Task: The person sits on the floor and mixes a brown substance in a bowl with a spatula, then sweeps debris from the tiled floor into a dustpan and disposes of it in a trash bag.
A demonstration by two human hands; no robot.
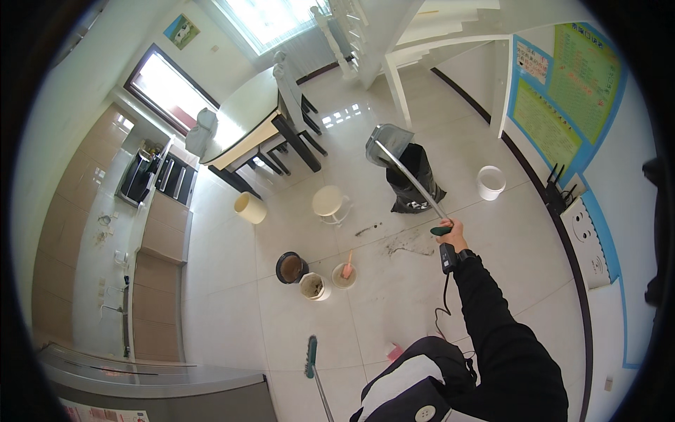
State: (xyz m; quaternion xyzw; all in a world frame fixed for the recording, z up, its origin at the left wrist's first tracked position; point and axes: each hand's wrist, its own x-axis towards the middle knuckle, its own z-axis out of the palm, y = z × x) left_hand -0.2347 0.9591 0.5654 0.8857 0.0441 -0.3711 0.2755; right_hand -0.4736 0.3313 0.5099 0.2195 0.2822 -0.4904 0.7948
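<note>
My right hand [452,235] is closed around the metal handle [414,182] of a long-handled dustpan, at its dark green grip. The dustpan's translucent grey pan [388,143] is held tilted at the mouth of a black plastic bag [416,184] standing on the floor. Whether anything is in the pan I cannot tell. My left hand is out of view. At the lower left, a broom with a green head [311,356] lies or leans, its handle running out of the bottom edge. Dark dirt [411,248] is scattered on the tiles between the bag and me.
A black pot of brown soil [291,268], a white pot [315,287] and a saucer [345,275] with a small pink shovel [347,269] stand left of centre. Beyond are a stool [328,202], a cream bin [250,208], a white bucket [491,183] and a dining table [248,113].
</note>
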